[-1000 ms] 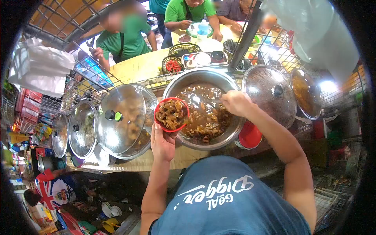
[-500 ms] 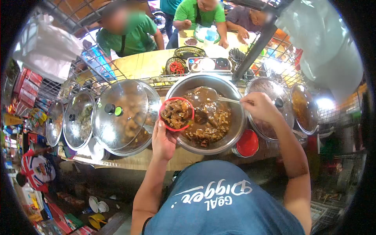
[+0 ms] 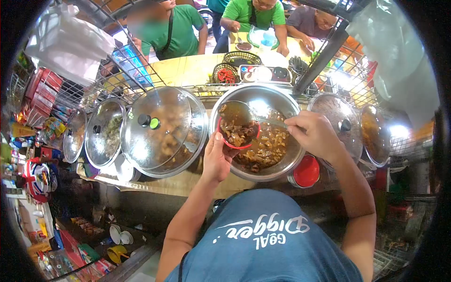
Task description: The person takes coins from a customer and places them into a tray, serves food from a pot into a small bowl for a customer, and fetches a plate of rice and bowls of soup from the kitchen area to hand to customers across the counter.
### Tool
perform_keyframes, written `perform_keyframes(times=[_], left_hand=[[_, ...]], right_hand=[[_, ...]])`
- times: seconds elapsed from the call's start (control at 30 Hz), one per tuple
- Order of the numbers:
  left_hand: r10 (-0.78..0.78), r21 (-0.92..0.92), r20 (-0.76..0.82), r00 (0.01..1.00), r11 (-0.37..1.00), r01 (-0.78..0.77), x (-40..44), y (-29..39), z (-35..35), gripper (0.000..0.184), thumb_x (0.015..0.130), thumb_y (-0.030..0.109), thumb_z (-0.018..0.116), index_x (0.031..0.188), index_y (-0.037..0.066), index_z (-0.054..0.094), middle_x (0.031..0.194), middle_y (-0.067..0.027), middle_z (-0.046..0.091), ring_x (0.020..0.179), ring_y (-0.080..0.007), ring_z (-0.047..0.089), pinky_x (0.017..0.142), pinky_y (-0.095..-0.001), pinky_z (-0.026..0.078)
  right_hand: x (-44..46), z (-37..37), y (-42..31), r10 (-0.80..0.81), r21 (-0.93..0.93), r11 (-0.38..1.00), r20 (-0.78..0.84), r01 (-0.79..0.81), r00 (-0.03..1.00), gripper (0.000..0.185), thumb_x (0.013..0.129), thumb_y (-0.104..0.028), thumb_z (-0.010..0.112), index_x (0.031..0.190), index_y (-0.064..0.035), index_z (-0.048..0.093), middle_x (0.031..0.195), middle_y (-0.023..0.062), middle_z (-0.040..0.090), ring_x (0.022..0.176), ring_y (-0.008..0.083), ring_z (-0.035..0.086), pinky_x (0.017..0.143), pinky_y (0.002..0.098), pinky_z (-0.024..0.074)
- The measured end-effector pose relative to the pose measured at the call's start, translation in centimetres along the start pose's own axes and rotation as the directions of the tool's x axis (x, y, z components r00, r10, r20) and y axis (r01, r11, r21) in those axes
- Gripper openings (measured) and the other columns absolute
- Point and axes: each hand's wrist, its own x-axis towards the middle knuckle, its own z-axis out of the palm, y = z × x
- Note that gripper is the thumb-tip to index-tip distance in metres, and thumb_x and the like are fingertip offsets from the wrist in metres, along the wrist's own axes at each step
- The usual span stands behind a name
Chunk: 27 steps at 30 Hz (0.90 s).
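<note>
My left hand (image 3: 217, 157) grips a small red bowl (image 3: 238, 147) from below and the left side, over the left part of a wide metal basin (image 3: 292, 104). Chunks of meat in brown sauce lie in the bowl. With closed fingers, my right hand (image 3: 314, 134) holds the handle of a metal ladle (image 3: 236, 112). The ladle's head, with brown sauce in it, is over the far part of the red bowl and hides some of it. Brown meat stew (image 3: 270, 149) covers the basin's bottom.
Large pots with clear lids (image 3: 164, 131) flank the basin. A red container (image 3: 306, 171) stands at its near right. Beyond the wire grille are a basket of red chilies (image 3: 225, 75), a condiment tray (image 3: 265, 74) and people at a yellow table (image 3: 188, 66).
The ladle has risen out of the stew and moved left over the red bowl, with my right hand following. The camera view has shifted, so the scene sits farther right.
</note>
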Motion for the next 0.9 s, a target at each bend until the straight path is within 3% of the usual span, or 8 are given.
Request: perform_keyframes(times=[0.17,0.27,0.33,0.47,0.57,0.67,0.73,0.9], left_hand=[[-0.052,0.002,-0.056,0.997,0.999,0.052,-0.2,-0.5,-0.3,0.041,0.104,0.028,0.034,0.137,0.004,0.038,0.128,-0.0123,0.055,0.114,-0.0251,0.059,0.093,-0.0427,0.053],[-0.050,-0.009,-0.025,0.998,0.999,0.050,-0.3,-0.2,-0.3,0.041,0.104,0.029,0.035,0.136,0.003,0.039,0.127,-0.0119,0.056,0.113,-0.0238,0.060,0.093,-0.0415,0.054],[-0.061,-0.011,-0.025,0.998,0.998,0.061,-0.1,-0.3,-0.9,0.041,0.104,0.029,0.035,0.135,0.003,0.040,0.127,-0.0123,0.056,0.112,-0.0235,0.060,0.092,-0.0405,0.054],[-0.045,-0.022,-0.019,0.999,0.999,0.044,0.2,0.1,-0.1,0.042,0.104,0.029,0.033,0.135,0.001,0.039,0.131,-0.0142,0.053,0.116,-0.0265,0.057,0.096,-0.0427,0.052],[-0.031,-0.031,-0.048,0.998,0.999,0.029,0.7,0.9,0.1,0.043,0.104,0.029,0.033,0.136,0.001,0.039,0.132,-0.0149,0.053,0.117,-0.0276,0.057,0.095,-0.0439,0.052],[-0.023,0.005,-0.087,0.996,1.000,0.023,1.8,2.5,0.0,0.043,0.104,0.029,0.033,0.137,0.002,0.039,0.133,-0.0152,0.052,0.118,-0.0282,0.055,0.095,-0.0450,0.052],[0.046,-0.049,-0.111,0.993,0.997,-0.051,2.9,4.1,0.7,0.042,0.104,0.028,0.033,0.135,0.002,0.042,0.132,-0.0149,0.053,0.116,-0.0273,0.057,0.091,-0.0433,0.054],[0.145,0.053,-0.074,0.987,0.989,-0.141,8.0,7.5,-1.6,0.038,0.104,0.029,0.033,0.126,0.001,0.048,0.112,-0.0112,0.059,0.081,-0.0171,0.059,0.077,-0.0343,0.055]], right_hand=[[0.0,0.0,0.0,0.008,-0.095,0.995,-0.036,-0.011,0.999,0.013,0.083,-0.016,0.063,0.089,-0.0049,0.068,0.079,0.0132,0.063,0.075,0.0332,0.062,0.067,0.0425,0.0487],[-0.5,-0.2,1.2,0.029,-0.045,0.998,-0.086,-0.033,0.996,0.015,0.084,-0.015,0.063,0.091,-0.0042,0.069,0.081,0.0135,0.064,0.077,0.0325,0.063,0.068,0.0406,0.0492],[-1.0,-0.5,1.2,0.155,0.068,0.986,-0.032,-0.153,0.987,0.016,0.083,-0.014,0.063,0.093,-0.0033,0.069,0.084,0.0146,0.065,0.079,0.0314,0.064,0.071,0.0381,0.0499],[-1.7,-1.6,0.6,0.239,0.059,0.970,-0.048,-0.237,0.970,0.016,0.083,-0.013,0.063,0.094,-0.0025,0.069,0.086,0.0159,0.065,0.080,0.0312,0.065,0.072,0.0372,0.0500],[-3.2,-2.1,1.8,0.339,0.227,0.920,-0.056,-0.319,0.939,0.016,0.083,-0.013,0.064,0.094,-0.0023,0.069,0.087,0.0170,0.066,0.081,0.0325,0.064,0.073,0.0374,0.0499],[-5.3,-1.3,4.1,0.357,0.126,0.929,-0.055,-0.348,0.933,0.018,0.084,-0.015,0.063,0.096,-0.0034,0.069,0.088,0.0184,0.066,0.083,0.0340,0.064,0.073,0.0389,0.0499],[-7.3,0.0,5.5,0.319,-0.144,0.932,-0.104,-0.332,0.942,0.018,0.087,-0.016,0.060,0.098,-0.0050,0.068,0.090,0.0179,0.065,0.085,0.0357,0.063,0.073,0.0419,0.0498],[-10.2,2.2,7.1,0.292,-0.240,0.922,-0.082,-0.303,0.953,0.015,0.088,-0.014,0.056,0.098,-0.0064,0.064,0.092,0.0161,0.064,0.086,0.0375,0.062,0.074,0.0450,0.0494]])
